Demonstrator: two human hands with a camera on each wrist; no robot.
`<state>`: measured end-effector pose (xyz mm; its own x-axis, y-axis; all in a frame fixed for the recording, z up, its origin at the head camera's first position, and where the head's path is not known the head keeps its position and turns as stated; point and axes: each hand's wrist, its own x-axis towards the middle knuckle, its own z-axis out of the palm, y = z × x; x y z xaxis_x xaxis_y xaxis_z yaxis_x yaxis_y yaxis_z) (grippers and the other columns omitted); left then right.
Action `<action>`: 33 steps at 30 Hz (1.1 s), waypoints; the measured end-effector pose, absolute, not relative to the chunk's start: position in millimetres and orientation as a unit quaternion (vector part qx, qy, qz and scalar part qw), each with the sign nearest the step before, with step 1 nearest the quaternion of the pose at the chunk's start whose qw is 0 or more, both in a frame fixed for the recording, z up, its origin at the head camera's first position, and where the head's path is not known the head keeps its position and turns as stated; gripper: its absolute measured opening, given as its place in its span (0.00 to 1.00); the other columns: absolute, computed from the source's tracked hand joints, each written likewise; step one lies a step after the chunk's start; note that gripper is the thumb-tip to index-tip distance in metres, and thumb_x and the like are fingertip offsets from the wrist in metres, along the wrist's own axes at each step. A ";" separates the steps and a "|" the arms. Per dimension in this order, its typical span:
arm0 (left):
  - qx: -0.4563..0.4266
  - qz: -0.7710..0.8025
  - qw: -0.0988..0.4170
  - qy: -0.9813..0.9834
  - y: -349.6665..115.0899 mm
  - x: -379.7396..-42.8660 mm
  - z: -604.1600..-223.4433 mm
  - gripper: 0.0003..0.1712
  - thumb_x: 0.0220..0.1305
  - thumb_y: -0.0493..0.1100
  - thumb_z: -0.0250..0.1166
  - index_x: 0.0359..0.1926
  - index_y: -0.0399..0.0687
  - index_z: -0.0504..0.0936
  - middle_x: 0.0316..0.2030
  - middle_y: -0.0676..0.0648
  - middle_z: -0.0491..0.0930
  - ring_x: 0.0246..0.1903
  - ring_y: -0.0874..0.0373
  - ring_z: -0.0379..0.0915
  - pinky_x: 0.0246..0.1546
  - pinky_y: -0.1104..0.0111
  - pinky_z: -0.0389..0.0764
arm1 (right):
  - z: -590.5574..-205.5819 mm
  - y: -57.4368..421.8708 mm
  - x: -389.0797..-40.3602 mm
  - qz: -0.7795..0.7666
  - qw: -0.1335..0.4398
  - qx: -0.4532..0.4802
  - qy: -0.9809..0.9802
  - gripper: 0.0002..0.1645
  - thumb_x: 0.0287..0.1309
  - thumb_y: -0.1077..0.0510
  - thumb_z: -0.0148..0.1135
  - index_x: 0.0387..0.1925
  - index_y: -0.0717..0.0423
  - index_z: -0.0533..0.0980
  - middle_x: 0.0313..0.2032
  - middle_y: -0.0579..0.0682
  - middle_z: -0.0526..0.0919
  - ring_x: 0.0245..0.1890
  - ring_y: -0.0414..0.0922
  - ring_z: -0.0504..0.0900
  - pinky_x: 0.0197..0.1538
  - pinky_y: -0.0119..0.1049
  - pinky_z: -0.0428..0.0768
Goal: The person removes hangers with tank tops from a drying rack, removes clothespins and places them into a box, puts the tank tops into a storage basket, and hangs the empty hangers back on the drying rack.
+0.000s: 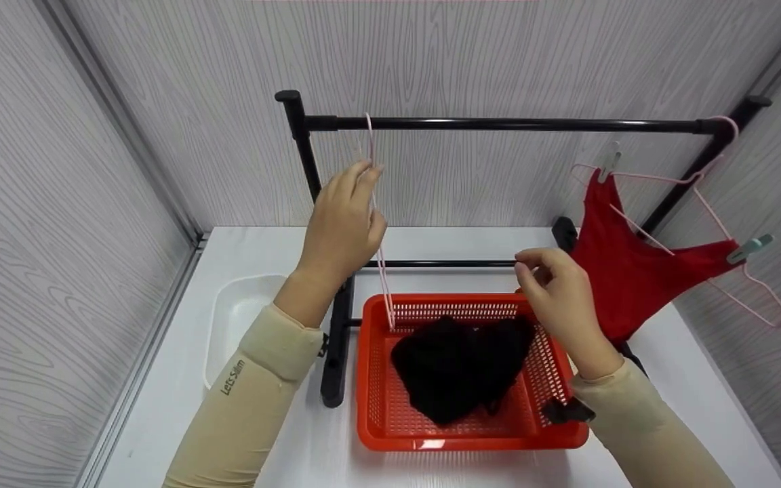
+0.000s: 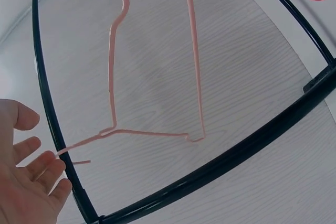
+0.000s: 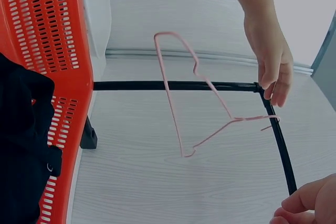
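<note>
A pink hanger (image 1: 386, 293) hangs by its hook from the left end of the black rack's top rail (image 1: 499, 125), with nothing on it. My left hand (image 1: 342, 220) is right at its hook, fingers relaxed; the left wrist view shows the hook (image 2: 79, 142) passing by the fingertips. Over the back right corner of the red basket (image 1: 472, 444), my right hand (image 1: 563, 291) hovers with loosely curled fingers and holds nothing. Black cloth (image 1: 458, 366) lies bunched inside the basket.
At the right, a red garment (image 1: 634, 271) is clipped to another pink hanger (image 1: 716, 210) by pale green clothespins (image 1: 750, 249). A white tray (image 1: 234, 312) sits on the white table behind my left forearm. Wood-patterned panels stand behind and at both sides.
</note>
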<state>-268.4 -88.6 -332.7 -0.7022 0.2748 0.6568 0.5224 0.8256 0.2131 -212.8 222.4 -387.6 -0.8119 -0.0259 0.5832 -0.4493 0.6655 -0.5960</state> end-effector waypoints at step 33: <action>-0.251 -0.175 0.238 -0.922 -1.9 -222.7 -353.5 0.25 0.67 0.43 0.61 0.65 0.45 0.75 0.60 0.47 0.75 0.62 0.51 0.70 0.64 0.60 0.69 | -364.8 300.3 -213.7 0.325 0.324 0.042 -0.887 0.11 0.67 0.61 0.61 0.47 0.63 0.82 0.38 0.56 0.80 0.34 0.35 0.70 0.39 0.24 0.66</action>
